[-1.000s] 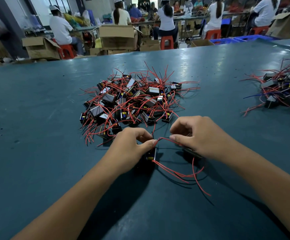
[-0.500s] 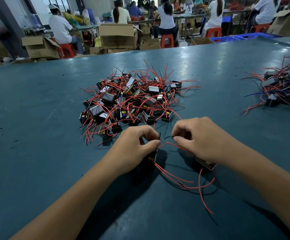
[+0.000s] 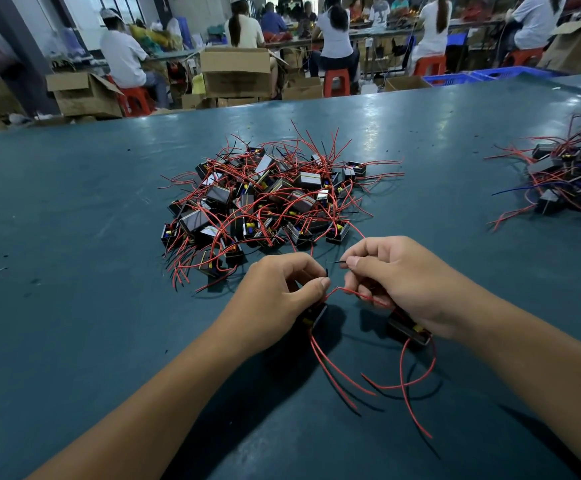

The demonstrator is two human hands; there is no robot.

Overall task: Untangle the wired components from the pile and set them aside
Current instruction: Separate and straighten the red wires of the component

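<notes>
Both grips, left hand (image 3: 278, 289) and right hand (image 3: 396, 282), pinch thin glossy red wires (image 3: 368, 297) of small black boxy components (image 3: 408, 329) above the smooth teal worktop (image 3: 74, 237).

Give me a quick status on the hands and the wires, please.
Left hand pinching red wire; right hand pinching black wire. Two components off the pile, wires crossed. Nothing blocking.
</notes>
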